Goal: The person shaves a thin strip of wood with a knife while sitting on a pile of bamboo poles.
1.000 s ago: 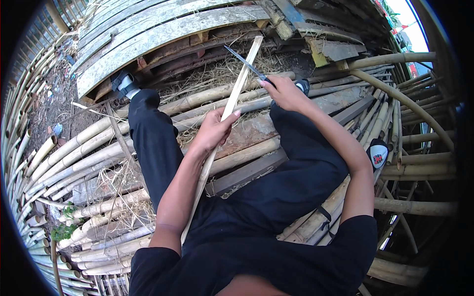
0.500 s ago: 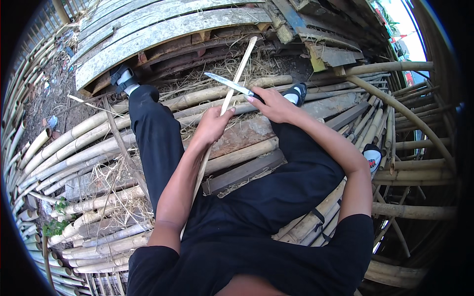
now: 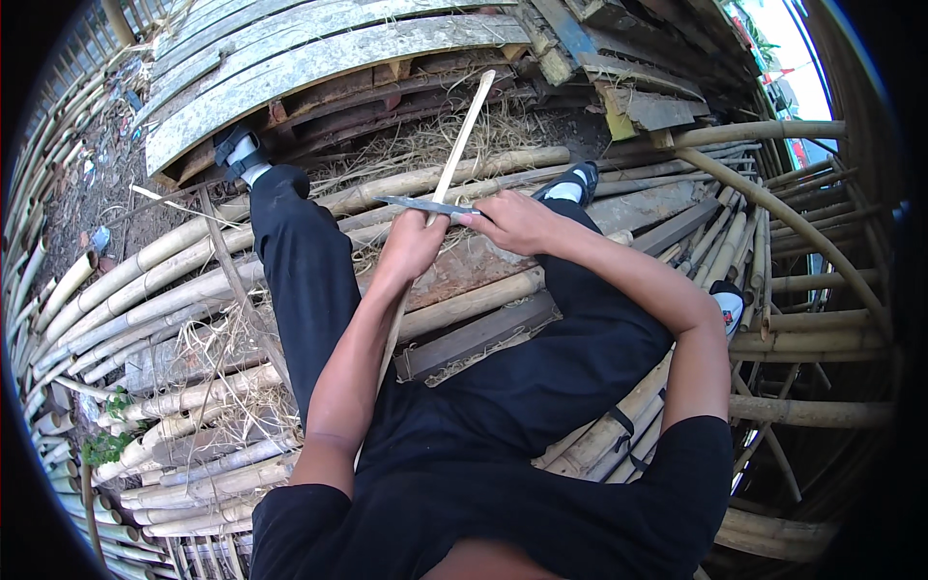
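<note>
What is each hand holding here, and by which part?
Left hand grips the bamboo strip around its middle. Right hand holds the knife by its handle end, blade lying across the strip.

bamboo poles (image 3: 145,290), weathered planks (image 3: 319,58), dry straw (image 3: 425,145)

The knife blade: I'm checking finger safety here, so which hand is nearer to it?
Right. The right hand grips the handle end of the knife, right at the blade. The left hand holds the bamboo strip just under the blade, fingers close below it.
</note>
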`<state>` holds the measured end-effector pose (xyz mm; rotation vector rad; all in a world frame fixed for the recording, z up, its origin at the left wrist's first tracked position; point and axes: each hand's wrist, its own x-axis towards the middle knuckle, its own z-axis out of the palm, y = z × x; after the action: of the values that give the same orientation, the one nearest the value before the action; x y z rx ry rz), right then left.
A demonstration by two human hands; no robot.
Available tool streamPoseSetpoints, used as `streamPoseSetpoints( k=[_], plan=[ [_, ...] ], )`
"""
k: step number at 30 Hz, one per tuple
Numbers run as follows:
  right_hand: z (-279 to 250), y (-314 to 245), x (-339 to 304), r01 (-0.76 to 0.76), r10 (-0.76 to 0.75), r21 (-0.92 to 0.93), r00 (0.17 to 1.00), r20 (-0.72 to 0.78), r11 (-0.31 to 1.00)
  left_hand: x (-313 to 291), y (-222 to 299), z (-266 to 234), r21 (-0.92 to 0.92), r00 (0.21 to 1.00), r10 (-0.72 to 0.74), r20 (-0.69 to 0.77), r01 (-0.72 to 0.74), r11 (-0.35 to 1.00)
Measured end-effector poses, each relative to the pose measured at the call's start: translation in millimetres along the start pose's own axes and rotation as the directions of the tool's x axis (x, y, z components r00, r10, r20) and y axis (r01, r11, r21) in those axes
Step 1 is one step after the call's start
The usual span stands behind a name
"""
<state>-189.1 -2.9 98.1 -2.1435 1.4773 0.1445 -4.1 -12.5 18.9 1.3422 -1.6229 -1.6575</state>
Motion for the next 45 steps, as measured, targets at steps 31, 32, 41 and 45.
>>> streamPoseSetpoints(
  k=[31,32,41,45],
  plan=[
    [-78.4,146.0,-19.7,-0.702,0.573,-0.005,0.586,-0.573,0.713,-39.0,1.2,2.9,0.076,0.996,0.072,-0.057,-0.068,0.995],
    [-64.6,147.7,-23.1,-0.702,0.576,-0.007,0.590,-0.566,0.713,-32.9,3.1,-2.1,0.070,0.998,0.046,-0.054,-0.042,0.997],
    [-39.5,108.3,-39.3,-0.332,0.389,0.202,0.792,-0.471,0.921,-23.3,13.7,0.2,-0.325,0.982,-0.066,0.176,0.121,0.938],
    [-40.4,77.7,-22.6,-0.172,0.207,0.126,0.905,-0.371,0.977,-18.8,15.6,0.4,-0.261,0.979,-0.080,0.187,0.128,0.957]
  ],
)
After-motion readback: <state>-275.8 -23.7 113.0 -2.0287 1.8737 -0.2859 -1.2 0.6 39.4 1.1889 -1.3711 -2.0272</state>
